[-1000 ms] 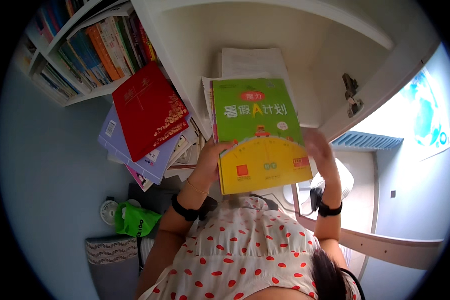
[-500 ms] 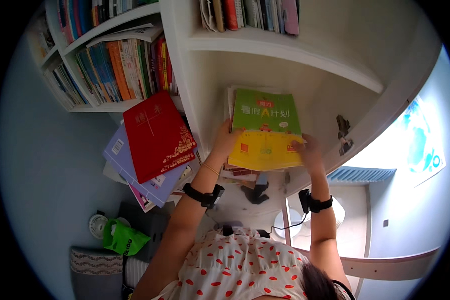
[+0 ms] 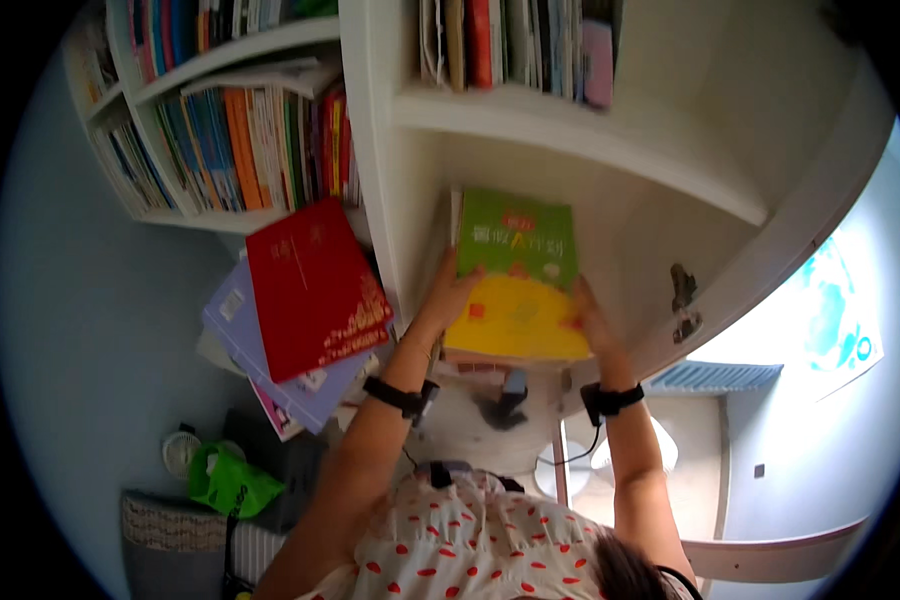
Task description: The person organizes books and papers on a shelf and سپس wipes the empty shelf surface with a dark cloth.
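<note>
A green and yellow book [image 3: 518, 245] lies flat on top of a stack [image 3: 480, 368] in the lower shelf compartment. My left hand [image 3: 455, 288] grips its left edge, with the thumb over the cover. On the opposite side my right hand [image 3: 592, 318] is closed around the right edge, its fingertips against the yellow part. The picture is slightly blurred, and the lower books of the stack are mostly hidden under this one. Each of my wrists wears a black strap with a small device.
Left of the compartment, a red book [image 3: 315, 290] rests on a lilac book [image 3: 295, 385] in a loose pile. Upright books [image 3: 270, 145] fill the left shelves. A cabinet hinge [image 3: 684, 302] juts from the right panel. A green bag [image 3: 232, 480] and small white fan [image 3: 180, 452] are lower left.
The green and yellow book has shifted slightly left against the shelf, with both hands still at its sides. My right hand has moved inward with it. The whole view has shifted a little.
</note>
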`<state>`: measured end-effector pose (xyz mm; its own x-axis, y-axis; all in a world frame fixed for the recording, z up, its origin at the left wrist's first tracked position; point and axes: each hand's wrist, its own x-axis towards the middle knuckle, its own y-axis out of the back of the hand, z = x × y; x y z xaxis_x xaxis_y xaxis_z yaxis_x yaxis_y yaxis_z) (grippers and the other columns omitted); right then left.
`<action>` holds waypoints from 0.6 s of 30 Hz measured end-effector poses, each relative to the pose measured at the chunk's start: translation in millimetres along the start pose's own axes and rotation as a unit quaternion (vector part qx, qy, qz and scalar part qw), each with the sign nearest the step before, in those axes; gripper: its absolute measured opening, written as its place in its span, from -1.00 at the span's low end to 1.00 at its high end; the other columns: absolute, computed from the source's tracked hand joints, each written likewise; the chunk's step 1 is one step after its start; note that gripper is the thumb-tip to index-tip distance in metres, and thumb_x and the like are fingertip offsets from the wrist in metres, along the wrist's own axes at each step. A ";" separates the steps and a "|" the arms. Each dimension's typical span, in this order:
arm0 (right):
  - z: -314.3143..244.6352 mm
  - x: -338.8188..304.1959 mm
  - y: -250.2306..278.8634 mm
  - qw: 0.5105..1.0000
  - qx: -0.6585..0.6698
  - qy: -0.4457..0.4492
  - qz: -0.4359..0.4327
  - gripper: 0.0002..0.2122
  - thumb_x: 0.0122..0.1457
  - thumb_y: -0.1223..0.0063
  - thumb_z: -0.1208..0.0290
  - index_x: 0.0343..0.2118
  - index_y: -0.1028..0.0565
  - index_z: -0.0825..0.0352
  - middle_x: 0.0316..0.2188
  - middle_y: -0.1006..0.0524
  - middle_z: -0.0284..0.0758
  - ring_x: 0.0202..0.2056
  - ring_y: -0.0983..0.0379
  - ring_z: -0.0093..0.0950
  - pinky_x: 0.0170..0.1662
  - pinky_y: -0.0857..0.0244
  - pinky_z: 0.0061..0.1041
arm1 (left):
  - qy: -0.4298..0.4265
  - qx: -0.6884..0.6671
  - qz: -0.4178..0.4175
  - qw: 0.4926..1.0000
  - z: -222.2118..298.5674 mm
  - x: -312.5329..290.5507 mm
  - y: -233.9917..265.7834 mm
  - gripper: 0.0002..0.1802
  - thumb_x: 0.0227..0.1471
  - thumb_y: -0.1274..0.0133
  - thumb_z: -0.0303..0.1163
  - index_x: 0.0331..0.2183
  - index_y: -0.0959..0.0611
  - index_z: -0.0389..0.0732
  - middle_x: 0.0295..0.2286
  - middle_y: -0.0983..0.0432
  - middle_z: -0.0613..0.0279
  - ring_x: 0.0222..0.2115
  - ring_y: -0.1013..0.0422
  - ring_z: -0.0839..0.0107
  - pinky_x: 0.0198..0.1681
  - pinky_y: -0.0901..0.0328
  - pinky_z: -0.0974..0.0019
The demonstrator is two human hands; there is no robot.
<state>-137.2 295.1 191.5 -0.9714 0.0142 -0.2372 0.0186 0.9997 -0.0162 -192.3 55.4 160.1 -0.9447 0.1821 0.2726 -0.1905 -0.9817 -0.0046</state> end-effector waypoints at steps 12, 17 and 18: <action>-25.8 -1.5 16.7 0.810 -0.513 0.283 0.002 -0.43 0.03 -0.06 0.22 0.06 -0.18 0.39 -0.05 -0.32 0.04 -0.04 -0.30 -0.17 0.00 -0.17 -0.37 | 0.167 0.209 -0.004 0.963 60.8 -12.9 -12.8 -0.27 -0.04 -0.04 -0.20 0.08 -0.13 -0.28 -0.10 -0.27 -0.20 -0.09 -0.26 -0.03 -0.05 -0.18 0.13; -162.3 -138.4 -40.2 0.868 -0.207 0.447 -0.064 -0.48 -0.01 -0.14 0.36 0.02 -0.26 0.40 -0.09 -0.41 -0.15 -0.02 -0.31 -0.36 0.05 -0.15 -0.40 | -0.071 0.544 0.010 0.836 48.9 -38.0 -4.1 -0.25 -0.04 0.02 -0.07 0.10 -0.15 -0.25 0.04 -0.03 -0.28 0.02 -0.13 -0.09 -0.05 -0.19 0.07; -182.4 -139.1 -44.6 0.857 -0.185 0.479 -0.039 -0.48 -0.01 -0.14 0.36 0.03 -0.26 0.40 -0.07 -0.39 -0.15 -0.01 -0.29 -0.38 0.06 -0.13 -0.40 | -0.074 0.544 0.005 0.836 45.5 -38.4 -7.3 -0.25 -0.04 0.02 -0.07 0.10 -0.15 -0.25 0.04 -0.03 -0.28 0.02 -0.13 -0.09 -0.05 -0.19 0.07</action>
<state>-46.1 252.2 402.4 -0.7182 -0.2202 0.6600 0.0410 0.9335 0.3561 -142.6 53.1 193.4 -0.8861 0.2441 0.3941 0.2481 -0.4684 0.8480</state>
